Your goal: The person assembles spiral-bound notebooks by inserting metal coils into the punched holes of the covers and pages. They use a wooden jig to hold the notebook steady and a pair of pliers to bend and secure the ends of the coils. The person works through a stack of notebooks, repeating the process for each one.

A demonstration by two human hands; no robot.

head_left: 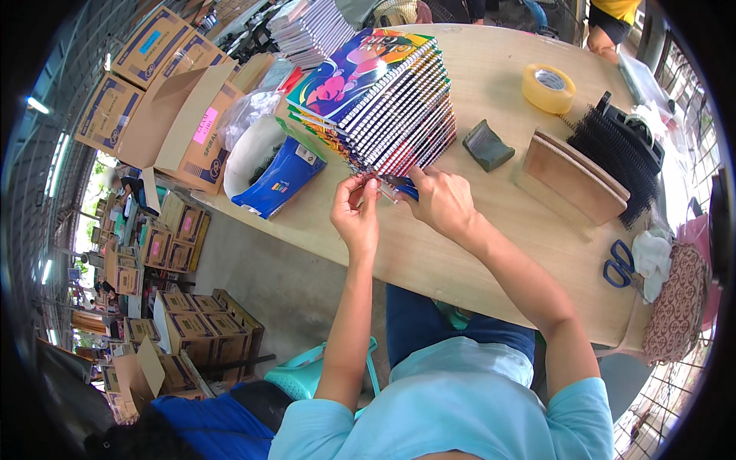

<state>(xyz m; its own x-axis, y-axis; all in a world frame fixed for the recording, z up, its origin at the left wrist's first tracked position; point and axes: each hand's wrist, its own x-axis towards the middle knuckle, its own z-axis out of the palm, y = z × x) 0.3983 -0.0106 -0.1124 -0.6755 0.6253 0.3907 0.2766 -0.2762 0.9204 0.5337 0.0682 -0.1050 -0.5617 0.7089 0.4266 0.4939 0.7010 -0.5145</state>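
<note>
A tall stack of spiral-bound notebooks (399,107) with colourful covers stands on the table, its coil edges facing me. At the stack's near lower corner, my left hand (357,218) is closed, thumb and fingertips pinching the end of a notebook's spiral binding. My right hand (446,201) wraps round blue-handled pliers (405,186), whose jaws point toward the left fingertips. The exact contact between the jaws and the binding is too small to make out.
Left of the stack sits a blue-and-white box (285,181) with dark bits inside. To the right are a dark green block (488,146), a yellowish tape roll (548,88), a wooden holder (573,182), black coils (613,157) and blue-handled scissors (618,264). Cartons (201,130) stand beyond the table's left edge.
</note>
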